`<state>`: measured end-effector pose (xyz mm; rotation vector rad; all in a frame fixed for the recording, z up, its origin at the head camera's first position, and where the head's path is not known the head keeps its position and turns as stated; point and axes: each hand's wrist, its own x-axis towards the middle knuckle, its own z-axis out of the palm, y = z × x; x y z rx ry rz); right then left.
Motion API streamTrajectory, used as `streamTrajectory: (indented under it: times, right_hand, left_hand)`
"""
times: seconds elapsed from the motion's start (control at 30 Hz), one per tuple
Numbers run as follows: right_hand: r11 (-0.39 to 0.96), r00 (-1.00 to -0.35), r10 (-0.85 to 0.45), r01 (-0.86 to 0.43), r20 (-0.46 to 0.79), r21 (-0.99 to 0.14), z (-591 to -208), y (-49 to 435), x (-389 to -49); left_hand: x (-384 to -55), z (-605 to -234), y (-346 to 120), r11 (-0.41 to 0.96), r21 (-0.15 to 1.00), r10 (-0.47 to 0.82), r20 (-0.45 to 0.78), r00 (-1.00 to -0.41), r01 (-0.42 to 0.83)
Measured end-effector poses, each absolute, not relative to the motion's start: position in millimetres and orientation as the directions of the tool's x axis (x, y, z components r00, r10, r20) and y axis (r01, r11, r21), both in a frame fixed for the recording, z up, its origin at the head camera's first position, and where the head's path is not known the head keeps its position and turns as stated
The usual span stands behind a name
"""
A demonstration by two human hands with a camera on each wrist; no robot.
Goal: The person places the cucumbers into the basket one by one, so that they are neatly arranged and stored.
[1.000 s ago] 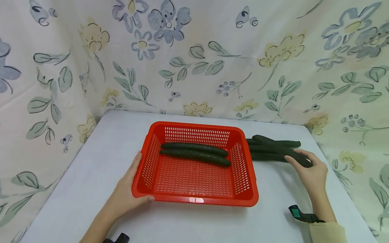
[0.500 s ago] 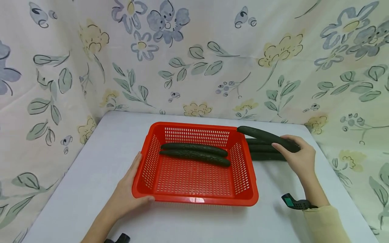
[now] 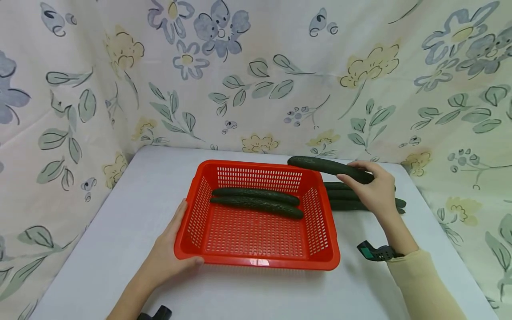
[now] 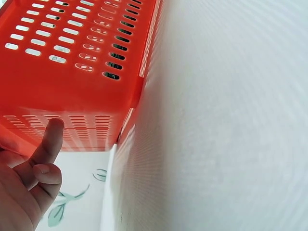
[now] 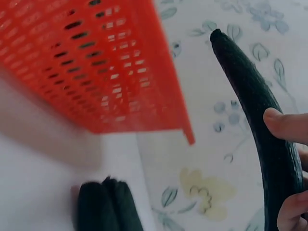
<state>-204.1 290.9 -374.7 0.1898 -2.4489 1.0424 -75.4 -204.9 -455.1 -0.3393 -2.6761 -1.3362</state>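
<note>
My right hand (image 3: 378,189) pinches a dark green cucumber (image 3: 320,165) near its right end, thumb on the near side. The cucumber is raised, its left end over the back right corner of a red plastic basket (image 3: 256,262). In the right wrist view the cucumber (image 5: 245,79) points up and away beside the basket wall. Two more cucumbers (image 3: 256,207) lie side by side inside, toward the back. At the basket's front left corner, my left hand (image 3: 170,251) holds on, thumb along the front rim and fingers along the left side.
Several cucumbers (image 3: 344,205) lie on the white table (image 3: 272,295) right of the basket, partly hidden behind my right hand. Flowered cloth (image 3: 256,89) hangs behind the table and along its sides. A dark band (image 3: 378,252) sits on the right wrist.
My right hand has lifted the cucumber off the pile and carried it left and up, to the basket's back right rim. The left hand and basket stay in place.
</note>
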Motion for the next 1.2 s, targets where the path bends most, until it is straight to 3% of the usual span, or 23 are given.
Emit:
streamTrajectory:
  times: [1.2]
  right_hand:
    - [0.615, -0.862, -0.153, -0.466, 0.484, -0.636, -339.2, 186.7, -234.6]
  left_hand:
    - [-74.7, -456.1, -204.1, 0.569, 0.779, 0.143, 0.221, -0.965, 0.263]
